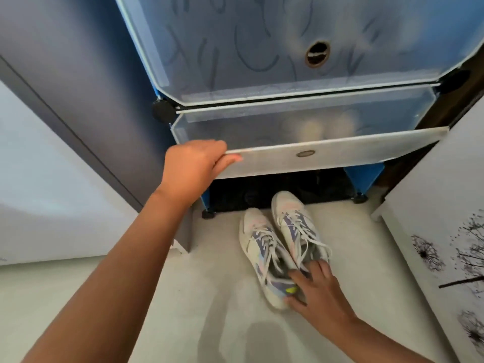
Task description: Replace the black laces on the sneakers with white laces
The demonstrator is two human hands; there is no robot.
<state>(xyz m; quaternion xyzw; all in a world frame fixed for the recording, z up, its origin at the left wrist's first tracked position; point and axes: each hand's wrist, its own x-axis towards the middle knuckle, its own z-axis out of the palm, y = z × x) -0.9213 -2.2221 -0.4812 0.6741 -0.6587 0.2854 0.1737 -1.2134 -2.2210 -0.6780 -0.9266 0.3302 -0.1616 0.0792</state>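
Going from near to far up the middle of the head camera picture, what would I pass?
Right hand gripping the heels of the sneakers → dark open bottom compartment → lifted cabinet door, held by the left hand → closed upper door.

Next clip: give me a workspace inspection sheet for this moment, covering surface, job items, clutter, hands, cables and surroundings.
Surface: pale floor, the hand's shadow on it.
Job's things: pair of sneakers side by side, toes toward the cabinet, white laces already in; no black laces seen.
Clutter: nothing seen.
Hands: left hand holds the edge of the lower flap door, lifted part open; right hand has its grip on both sneakers at the heels.
Cables: nothing seen.
Surroundings: blue-framed plastic shoe cabinet, blurred pale shapes behind the translucent door, dark compartment below; grey panel left, white panel with dandelion print right.
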